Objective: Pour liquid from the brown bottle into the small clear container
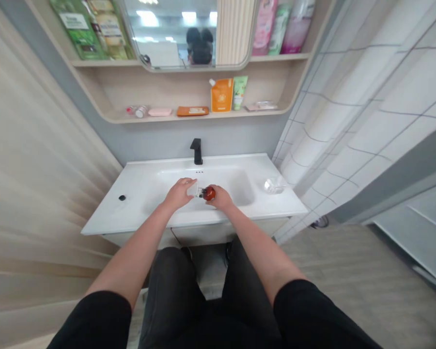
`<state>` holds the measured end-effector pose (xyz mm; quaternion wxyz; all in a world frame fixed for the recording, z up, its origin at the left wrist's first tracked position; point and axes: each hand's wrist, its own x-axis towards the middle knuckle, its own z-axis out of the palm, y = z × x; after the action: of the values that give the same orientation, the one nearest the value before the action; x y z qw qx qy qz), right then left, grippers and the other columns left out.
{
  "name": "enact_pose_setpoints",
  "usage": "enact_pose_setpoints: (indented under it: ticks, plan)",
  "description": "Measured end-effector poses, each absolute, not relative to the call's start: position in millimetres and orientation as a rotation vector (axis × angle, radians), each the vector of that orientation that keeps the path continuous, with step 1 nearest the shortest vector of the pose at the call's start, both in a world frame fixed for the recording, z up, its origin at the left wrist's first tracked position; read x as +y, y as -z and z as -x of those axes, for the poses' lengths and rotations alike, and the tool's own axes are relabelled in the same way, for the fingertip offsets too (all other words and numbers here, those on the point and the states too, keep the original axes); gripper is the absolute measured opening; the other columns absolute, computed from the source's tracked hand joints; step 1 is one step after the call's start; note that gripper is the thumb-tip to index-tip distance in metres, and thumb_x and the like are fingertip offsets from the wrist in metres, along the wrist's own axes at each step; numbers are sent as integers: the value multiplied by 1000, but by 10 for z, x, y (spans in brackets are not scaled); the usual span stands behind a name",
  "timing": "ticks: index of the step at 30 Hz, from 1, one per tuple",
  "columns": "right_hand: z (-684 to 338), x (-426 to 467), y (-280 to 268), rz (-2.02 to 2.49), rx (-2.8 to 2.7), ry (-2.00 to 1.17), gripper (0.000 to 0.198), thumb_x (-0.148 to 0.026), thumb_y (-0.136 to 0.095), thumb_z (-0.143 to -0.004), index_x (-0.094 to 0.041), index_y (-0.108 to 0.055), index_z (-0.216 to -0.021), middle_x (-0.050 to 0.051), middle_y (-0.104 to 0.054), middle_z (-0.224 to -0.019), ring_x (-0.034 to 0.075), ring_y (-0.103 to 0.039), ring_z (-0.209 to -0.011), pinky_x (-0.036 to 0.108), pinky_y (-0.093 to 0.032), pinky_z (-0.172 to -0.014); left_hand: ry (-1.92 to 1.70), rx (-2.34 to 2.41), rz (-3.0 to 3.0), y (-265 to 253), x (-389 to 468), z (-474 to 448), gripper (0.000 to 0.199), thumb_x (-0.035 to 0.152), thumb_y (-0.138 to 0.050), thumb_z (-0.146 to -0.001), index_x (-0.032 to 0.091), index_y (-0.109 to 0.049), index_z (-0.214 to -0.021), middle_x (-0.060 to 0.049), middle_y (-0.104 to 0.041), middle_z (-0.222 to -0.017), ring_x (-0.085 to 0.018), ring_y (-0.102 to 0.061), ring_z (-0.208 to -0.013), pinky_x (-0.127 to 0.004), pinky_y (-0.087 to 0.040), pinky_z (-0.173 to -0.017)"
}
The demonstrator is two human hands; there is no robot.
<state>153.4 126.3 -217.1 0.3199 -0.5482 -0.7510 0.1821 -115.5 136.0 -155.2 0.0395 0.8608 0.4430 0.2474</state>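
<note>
With my left hand (179, 195) I pinch a small clear piece (193, 190), and my right hand (221, 198) grips a red-brown object (210, 194), whose dark end points left, toward this piece; whether they touch, I cannot tell. Both are above the white basin (241, 186), nearer than the black faucet (196, 151). At right, a clear item (274, 185) rests on the counter (279, 206).

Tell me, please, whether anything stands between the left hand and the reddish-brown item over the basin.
Yes: between the left hand and the reddish-brown item lie the clear piece which that hand holds and a small dark part. Nothing visible separates the item from the right hand, which holds it.
</note>
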Motion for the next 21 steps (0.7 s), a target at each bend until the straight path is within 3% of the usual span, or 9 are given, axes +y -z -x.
enact_pose_setpoints:
  ticks: [21]
  plan:
    - [-1525, 1210, 2122, 1395, -1913, -450, 76, -31, -99, -71, -26, -68, -141, 11, -80, -134, 34, -77, -121, 47, -61, -108, -631, 1313, -2744, 1199, 1351, 1087, 80, 14, -84, -84, 29, -67, -161, -13, -69, -151, -37, -63, -143, -55, -54, -127]
